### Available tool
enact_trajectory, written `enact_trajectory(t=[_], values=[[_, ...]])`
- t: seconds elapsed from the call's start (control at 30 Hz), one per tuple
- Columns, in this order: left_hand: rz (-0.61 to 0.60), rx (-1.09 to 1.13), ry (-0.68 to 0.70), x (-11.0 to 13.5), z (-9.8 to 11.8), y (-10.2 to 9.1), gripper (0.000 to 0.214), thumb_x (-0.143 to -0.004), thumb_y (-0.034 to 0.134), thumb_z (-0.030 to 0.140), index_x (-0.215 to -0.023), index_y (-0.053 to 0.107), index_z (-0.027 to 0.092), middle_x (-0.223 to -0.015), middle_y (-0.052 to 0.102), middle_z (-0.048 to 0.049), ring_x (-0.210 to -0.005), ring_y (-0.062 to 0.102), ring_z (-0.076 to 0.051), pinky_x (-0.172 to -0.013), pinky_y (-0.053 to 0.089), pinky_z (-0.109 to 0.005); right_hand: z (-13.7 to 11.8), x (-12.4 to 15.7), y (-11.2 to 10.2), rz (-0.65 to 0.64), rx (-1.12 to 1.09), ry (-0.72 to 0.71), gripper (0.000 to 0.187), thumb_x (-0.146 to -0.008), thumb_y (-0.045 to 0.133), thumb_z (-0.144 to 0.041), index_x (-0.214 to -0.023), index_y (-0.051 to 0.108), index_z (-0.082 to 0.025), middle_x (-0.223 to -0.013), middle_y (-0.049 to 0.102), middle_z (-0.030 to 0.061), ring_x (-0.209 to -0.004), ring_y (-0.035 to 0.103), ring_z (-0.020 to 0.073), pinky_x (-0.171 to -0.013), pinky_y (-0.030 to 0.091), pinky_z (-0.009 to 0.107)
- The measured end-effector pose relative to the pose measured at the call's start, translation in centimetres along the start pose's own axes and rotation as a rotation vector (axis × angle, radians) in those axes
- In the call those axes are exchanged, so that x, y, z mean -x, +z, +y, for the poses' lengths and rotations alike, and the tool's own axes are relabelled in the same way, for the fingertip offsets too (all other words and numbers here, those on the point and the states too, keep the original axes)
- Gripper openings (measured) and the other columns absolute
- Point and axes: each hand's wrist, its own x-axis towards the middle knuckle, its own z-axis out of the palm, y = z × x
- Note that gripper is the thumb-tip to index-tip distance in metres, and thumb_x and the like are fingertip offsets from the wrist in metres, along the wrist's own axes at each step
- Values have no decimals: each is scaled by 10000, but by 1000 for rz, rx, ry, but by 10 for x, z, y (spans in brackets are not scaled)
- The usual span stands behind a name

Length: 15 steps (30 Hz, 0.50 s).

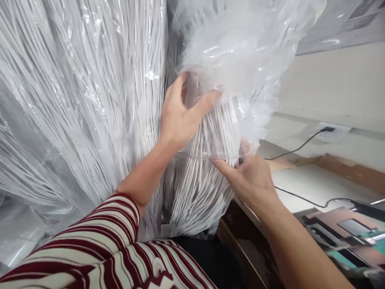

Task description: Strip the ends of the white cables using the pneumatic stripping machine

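Note:
A thick bundle of thin white cables (198, 192) hangs in front of me, its upper part covered by a clear plastic bag (240, 60). High on the bundle's left side, my left hand (180, 116) grips the bag, thumb across the front and the other fingers partly hidden behind it. Lower down, near the bag's edge, my right hand (252, 172) is closed around the right side of the bag, with its thumb over the front. The cables' lower ends stick out beneath the plastic. Some fingers of both hands are blurred or covered.
More plastic-wrapped white cable bundles (84, 80) fill the left side. A wall socket (327, 132) with a black plug and cord is at the right. Below it, a white worktop (300, 184) carries a blurred device (339, 233) with black and green parts.

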Motion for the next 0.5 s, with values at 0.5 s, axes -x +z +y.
enact_trajectory(t=[0.5], values=[[-1, -238, 139, -1, -31, -9, 166, -809, 455, 334, -870, 591, 260, -870, 600, -28, -784, 580, -177, -693, 449, -313, -20, 6, -45, -168, 24, 67, 363, -708, 498, -488, -966, 553, -238, -874, 665, 58, -684, 592, 269, -606, 424, 388]])
